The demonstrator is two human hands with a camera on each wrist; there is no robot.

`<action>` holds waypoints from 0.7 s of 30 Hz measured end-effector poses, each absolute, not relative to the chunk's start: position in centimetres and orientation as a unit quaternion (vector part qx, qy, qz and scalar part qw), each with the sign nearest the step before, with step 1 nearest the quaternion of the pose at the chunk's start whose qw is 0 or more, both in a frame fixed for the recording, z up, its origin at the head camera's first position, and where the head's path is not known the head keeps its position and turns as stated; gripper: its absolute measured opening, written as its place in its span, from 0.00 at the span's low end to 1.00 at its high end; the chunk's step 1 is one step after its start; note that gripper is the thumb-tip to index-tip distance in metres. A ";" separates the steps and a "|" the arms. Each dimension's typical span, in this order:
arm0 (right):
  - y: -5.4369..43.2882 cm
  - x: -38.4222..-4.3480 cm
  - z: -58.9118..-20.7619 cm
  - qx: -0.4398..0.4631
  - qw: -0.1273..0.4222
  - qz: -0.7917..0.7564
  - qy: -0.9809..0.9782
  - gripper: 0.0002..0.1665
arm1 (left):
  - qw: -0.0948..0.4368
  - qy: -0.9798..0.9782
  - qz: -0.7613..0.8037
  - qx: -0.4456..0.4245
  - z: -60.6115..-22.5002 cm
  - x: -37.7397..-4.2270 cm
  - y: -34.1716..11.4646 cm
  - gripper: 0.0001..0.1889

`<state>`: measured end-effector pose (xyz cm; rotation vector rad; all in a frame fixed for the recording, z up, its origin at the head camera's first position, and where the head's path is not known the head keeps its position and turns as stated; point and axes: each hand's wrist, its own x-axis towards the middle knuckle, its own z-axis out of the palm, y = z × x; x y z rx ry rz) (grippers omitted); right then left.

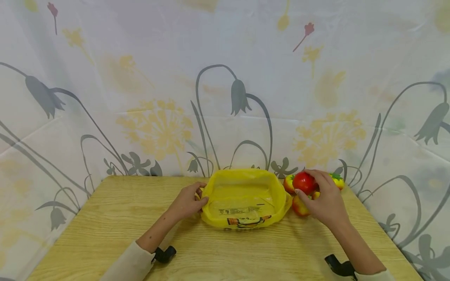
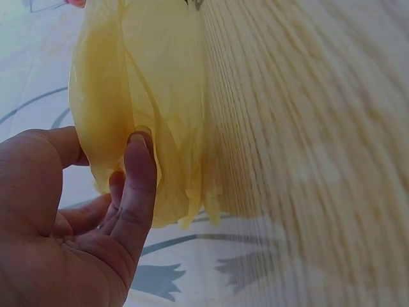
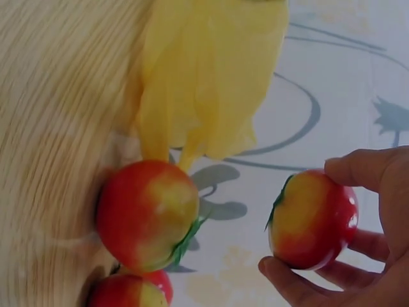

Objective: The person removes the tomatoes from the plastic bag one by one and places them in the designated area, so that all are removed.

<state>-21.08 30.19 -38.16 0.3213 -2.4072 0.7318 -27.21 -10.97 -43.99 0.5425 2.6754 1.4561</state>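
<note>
A yellow plastic bag (image 1: 212, 216) sits wide-mouthed on the wooden table, with dark and orange print on its front. At its left side my left hand (image 1: 190, 202) pinches the bag's edge between thumb and fingers, and the thin film bends there in the left wrist view. My right hand (image 1: 328, 201) grips a glossy red-and-yellow tomato (image 3: 313, 220), raised above the others to the right of the bag. Its green leafy top faces away from the palm. Below it a second tomato (image 3: 147, 214) rests on the table, and several more are partly hidden behind my right hand.
The wooden table (image 1: 140, 195) meets a flower-printed cloth (image 1: 211, 128) at the back and sides. Tomatoes (image 1: 289, 183) cluster near the back right corner, close beside the bag. Each wrist carries a black camera mount (image 1: 165, 254).
</note>
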 end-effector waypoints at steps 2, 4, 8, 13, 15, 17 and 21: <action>30.7 -21.2 -38.1 0.117 0.299 0.273 -0.907 0.36 | 0.025 0.865 0.470 0.174 -44.0 -27.2 -10.9 0.27; 31.2 -21.3 -38.1 0.113 0.301 0.271 -0.907 0.36 | 0.025 0.864 0.471 0.175 -44.1 -27.2 -10.9 0.27; 32.1 -21.5 -38.2 0.105 0.303 0.263 -0.910 0.36 | 0.026 0.862 0.475 0.174 -44.2 -27.3 -10.8 0.26; 32.9 -21.8 -38.2 0.094 0.300 0.261 -0.913 0.36 | 0.025 0.860 0.478 0.175 -44.0 -27.2 -10.9 0.27; 33.3 -21.9 -38.2 0.090 0.297 0.264 -0.913 0.36 | 0.025 0.860 0.479 0.176 -43.9 -27.1 -11.0 0.27; 33.7 -22.0 -38.2 0.086 0.294 0.262 -0.915 0.36 | 0.024 0.861 0.476 0.176 -43.9 -27.0 -11.0 0.27; 34.7 -22.1 -38.0 0.078 0.299 0.254 -0.916 0.35 | 0.023 0.865 0.469 0.175 -43.9 -27.0 -11.1 0.27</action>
